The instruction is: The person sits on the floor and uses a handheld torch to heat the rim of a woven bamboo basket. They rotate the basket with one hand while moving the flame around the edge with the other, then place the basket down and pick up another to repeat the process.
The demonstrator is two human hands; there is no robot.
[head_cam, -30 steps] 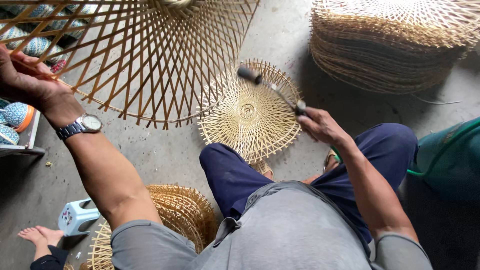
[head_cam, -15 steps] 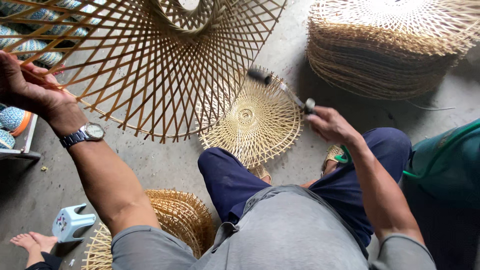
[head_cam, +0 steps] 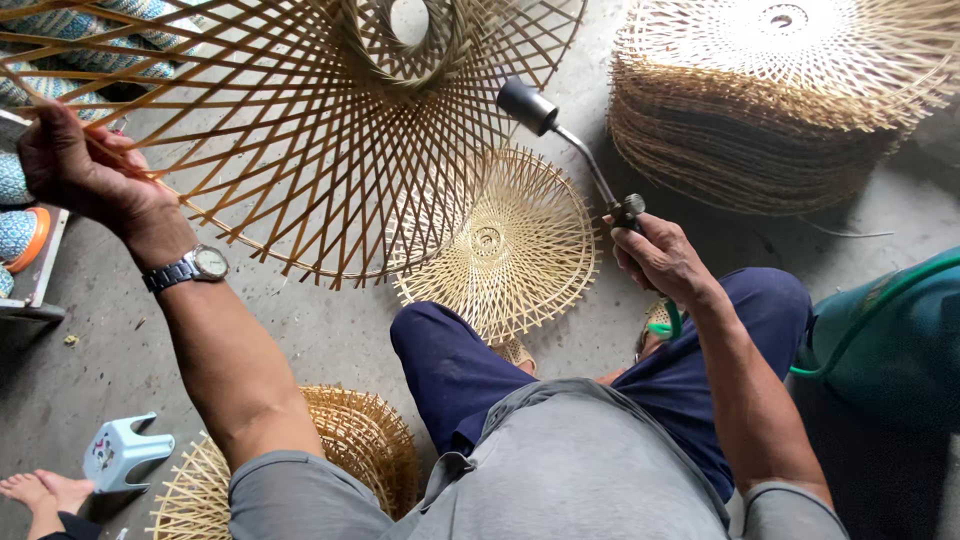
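Left hand clenched on bamboo lattice frame rim, right hand (fist-tight) around gas torch

Stacked woven discs, small stool

The left hand is raised at the far left, fingers curled shut in a grip, forearm angling up from the elbow. The right hand reaches forward, fingers closed in a fist, arm nearly straight.
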